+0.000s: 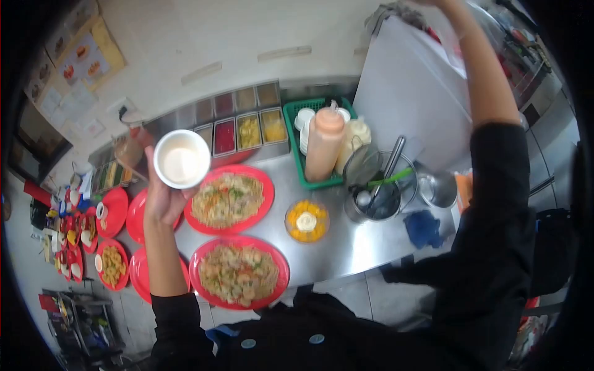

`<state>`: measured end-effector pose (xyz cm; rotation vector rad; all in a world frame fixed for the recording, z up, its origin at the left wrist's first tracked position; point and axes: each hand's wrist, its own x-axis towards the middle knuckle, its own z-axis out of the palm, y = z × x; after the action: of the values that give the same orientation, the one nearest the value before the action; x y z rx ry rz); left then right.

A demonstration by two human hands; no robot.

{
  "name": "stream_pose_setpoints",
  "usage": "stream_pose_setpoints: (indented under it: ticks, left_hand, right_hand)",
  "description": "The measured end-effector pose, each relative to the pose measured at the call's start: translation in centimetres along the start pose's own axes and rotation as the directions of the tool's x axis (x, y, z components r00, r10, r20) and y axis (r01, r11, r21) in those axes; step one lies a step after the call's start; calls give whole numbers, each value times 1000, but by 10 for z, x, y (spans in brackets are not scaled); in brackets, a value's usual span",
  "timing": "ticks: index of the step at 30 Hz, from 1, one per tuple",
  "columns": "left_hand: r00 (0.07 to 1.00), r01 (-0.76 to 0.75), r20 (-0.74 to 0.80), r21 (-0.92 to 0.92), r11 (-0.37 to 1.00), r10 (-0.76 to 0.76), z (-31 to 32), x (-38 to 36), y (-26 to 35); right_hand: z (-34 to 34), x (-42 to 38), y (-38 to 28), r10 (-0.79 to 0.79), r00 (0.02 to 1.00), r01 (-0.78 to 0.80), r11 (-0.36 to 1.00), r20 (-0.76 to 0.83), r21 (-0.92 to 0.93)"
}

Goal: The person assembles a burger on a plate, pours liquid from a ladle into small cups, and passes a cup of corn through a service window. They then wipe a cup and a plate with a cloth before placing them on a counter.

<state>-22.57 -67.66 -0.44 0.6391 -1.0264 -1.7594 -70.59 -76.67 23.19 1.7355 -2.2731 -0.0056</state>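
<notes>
My left hand [166, 201] holds a small white cup [182, 159] up over the red plates, its open top facing me. Something pale shows inside the cup. My right arm reaches up past the top right edge; of my right hand [433, 2] only a sliver shows, near a grey cloth [399, 12] on a tall white surface [408, 93]. Below the cup, two red oval plates carry noodle-like food, one farther back [229, 201] and one nearer me [239, 275]. A glass bowl [307, 221] of yellow pieces with a white centre sits to their right.
A green basket [317, 184] holds sauce bottles and white cups. Steel containers [249, 131] of toppings line the wall. A metal pot [371, 213] with utensils, a steel bowl [438, 188] and a blue cloth [423, 229] stand right. More red plates [112, 266] are left.
</notes>
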Motion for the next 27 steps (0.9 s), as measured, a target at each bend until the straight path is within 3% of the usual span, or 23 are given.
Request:
stream_pose_setpoints:
  ticks: [1, 2, 4, 5, 6, 7, 8, 9, 10, 11, 12, 14, 16, 18, 19, 21, 23, 25, 27]
  left_hand:
    - [997, -67, -31, -36, 997, 66, -15, -18, -3]
    - [987, -119, 97, -99, 988, 128, -39, -33, -6]
    - [980, -195, 25, -84, 977, 198, -62, -80, -9]
    - [959, -283, -34, -64, 957, 281, -71, -104, -10]
    - [945, -318, -86, -26, 948, 315, -79, -128, -8]
    - [927, -349, -138, 16, 937, 348, -88, -154, -3]
    - [920, -367, -147, 13, 930, 364, -97, -178, -1]
    - [904, -386, -180, 40, 922, 387, -109, -202, 4]
    - [892, -394, -211, 69, 916, 400, -121, -226, 9]
    - [891, -395, -214, 72, 916, 401, -138, -249, 15]
    - [879, -394, -257, 82, 915, 402, -155, -273, 21]
    - [822, -419, -355, 154, 895, 446, -174, -319, 31]
    - [823, -418, -334, 191, 888, 459, -198, -373, 46]
    - [809, -394, -348, 278, 876, 474, -203, -413, 67]
    - [792, -406, -365, 282, 869, 489, -213, -436, 74]
    - [747, -347, -469, 330, 878, 472, -233, -490, 83]
    - [692, -344, -535, 345, 873, 485, -245, -539, 95]
    - [595, -333, -620, 388, 859, 511, -268, -580, 107]
    - [584, -306, -610, 446, 841, 535, -292, -608, 122]
  right_hand:
    - [-6, -38, -15, -118, 981, 136, 984, -151, 114]
    - [-4, -110, -50, -322, 914, 377, 898, -246, 226]
    - [34, -222, -96, -605, 771, 625, 660, -198, 417]
    - [58, -277, -116, -683, 726, 603, 573, -84, 555]
    - [88, -314, -141, -539, 778, 24, 540, 323, 841]
    - [140, -346, -151, -506, 595, -534, 332, 624, 778]
    - [189, -372, -159, -455, 585, -727, 72, 671, 682]
    - [232, -386, -169, -420, 553, -831, -209, 720, 516]
    - [276, -389, -179, -425, 552, -831, -205, 717, 517]
    - [314, -392, -191, -381, 577, -732, -633, 722, 251]
    - [327, -399, -205, -332, 578, -427, -902, 745, -70]
    - [338, -400, -228, -243, 567, -344, -938, 787, -42]
    - [347, -394, -248, -151, 551, -264, -965, 821, -1]
    - [376, -385, -249, -269, 855, -268, -961, 444, -66]
    - [383, -383, -253, -290, 853, -293, -954, 434, -63]
    - [388, -373, -263, -83, 918, -82, -996, 387, -19]
    - [382, -362, -271, -11, 908, -51, -995, 420, 84]
    - [361, -359, -281, -43, 887, -99, -990, 459, 98]
    - [336, -367, -283, 2, 864, -74, -988, 504, 132]
